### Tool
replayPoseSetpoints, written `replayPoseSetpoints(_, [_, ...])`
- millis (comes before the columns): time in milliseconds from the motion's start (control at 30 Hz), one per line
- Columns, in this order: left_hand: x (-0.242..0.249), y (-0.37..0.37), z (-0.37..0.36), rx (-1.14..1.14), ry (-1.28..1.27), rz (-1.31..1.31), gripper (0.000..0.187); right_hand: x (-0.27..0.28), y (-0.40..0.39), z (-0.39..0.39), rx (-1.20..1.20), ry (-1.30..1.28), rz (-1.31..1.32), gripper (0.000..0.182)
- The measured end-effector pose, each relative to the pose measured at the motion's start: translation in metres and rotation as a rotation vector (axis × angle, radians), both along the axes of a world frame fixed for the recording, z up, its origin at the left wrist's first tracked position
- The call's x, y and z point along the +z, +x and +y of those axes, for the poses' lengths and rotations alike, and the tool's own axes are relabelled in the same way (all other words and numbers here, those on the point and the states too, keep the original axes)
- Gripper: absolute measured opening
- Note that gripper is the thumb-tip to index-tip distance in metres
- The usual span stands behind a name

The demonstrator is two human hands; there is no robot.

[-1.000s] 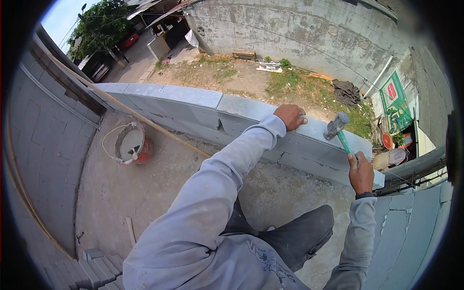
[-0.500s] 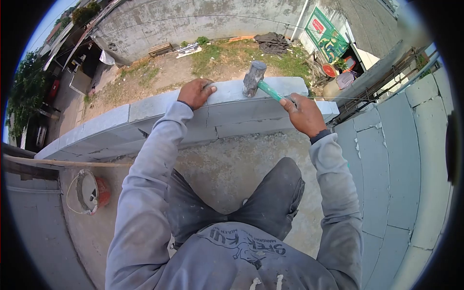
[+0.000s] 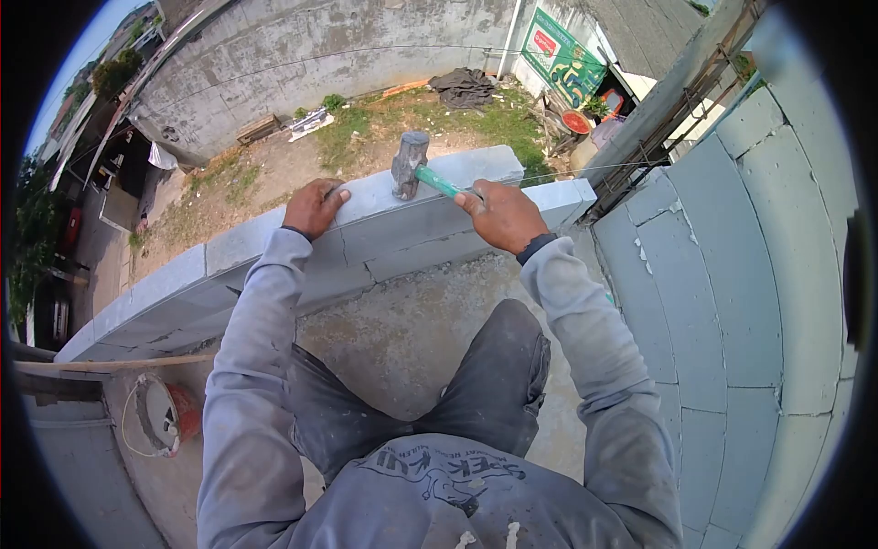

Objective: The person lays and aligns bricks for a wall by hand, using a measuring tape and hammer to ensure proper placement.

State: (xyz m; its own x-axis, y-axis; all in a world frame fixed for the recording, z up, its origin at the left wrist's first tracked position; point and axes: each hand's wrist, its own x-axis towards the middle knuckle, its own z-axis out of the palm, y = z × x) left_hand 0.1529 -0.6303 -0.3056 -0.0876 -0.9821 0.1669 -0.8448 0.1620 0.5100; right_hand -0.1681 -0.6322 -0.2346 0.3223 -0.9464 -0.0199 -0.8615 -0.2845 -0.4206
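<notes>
Nearest are the person's grey sleeves and dark trousers, above a rough concrete floor (image 3: pixel 430 320). At the near left a bucket (image 3: pixel 163 414) stands on this floor, beside a wooden lath (image 3: pixel 110 364).

The right hand (image 3: pixel 501 216) is closed around the green handle of the hammer (image 3: pixel 422 174). Half a second ago the hammer head was lifted a little above the wall; now it has come down and rests on the top face of the block (image 3: pixel 439 178), or is just touching it. I judge this as a light tap that presses the block into its bed, so the block is probably still being adjusted, not finished.

The left hand (image 3: pixel 314 207) lies mostly open on the far edge of the same course, to the left of the hammer, with fingers curled over the edge. It grips nothing; it only steadies the block. It has stayed in this place.

The block is pale grey, smooth, with sharp edges, and it sits on top of the low wall (image 3: pixel 183 284), with mortar joints visible under it. A thin string (image 3: pixel 585 167) runs over its right end. To the right rises a taller block wall (image 3: pixel 750 274).

Far beyond is a yard (image 3: pixel 274 165) with grass, a grey boundary wall (image 3: pixel 302 64) and a green banner (image 3: pixel 562 59).
</notes>
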Motion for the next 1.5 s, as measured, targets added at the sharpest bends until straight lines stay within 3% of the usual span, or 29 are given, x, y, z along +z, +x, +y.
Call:
replayPoseSetpoints(300, [-0.006,0.004,-0.004,-0.008,0.015,0.032,0.036,0.046,0.009,0.027,-0.064,-0.017,-0.198,0.036])
replayPoseSetpoints(633, [-0.008,0.003,-0.001,0.004,0.020,0.041,0.036,-0.003,0.015,0.039,-0.050,0.049,-0.151,0.031])
replayPoseSetpoints(800, [-0.001,0.000,-0.001,-0.007,0.015,0.029,0.036,-0.001,0.013,0.040,-0.083,0.025,-0.319,0.031])
replayPoseSetpoints(900, [-0.005,0.003,-0.003,-0.013,0.000,0.030,0.035,0.016,0.017,0.039,-0.054,0.001,-0.317,0.031])
replayPoseSetpoints(1267, [-0.002,0.000,-0.001,0.008,0.010,0.025,0.037,-0.005,0.000,0.024,-0.043,0.036,-0.197,0.037])
replayPoseSetpoints(1500, [0.000,-0.002,0.001,0.039,0.000,0.041,0.036,-0.006,-0.058,0.027,-0.137,0.219,-0.691,0.036])
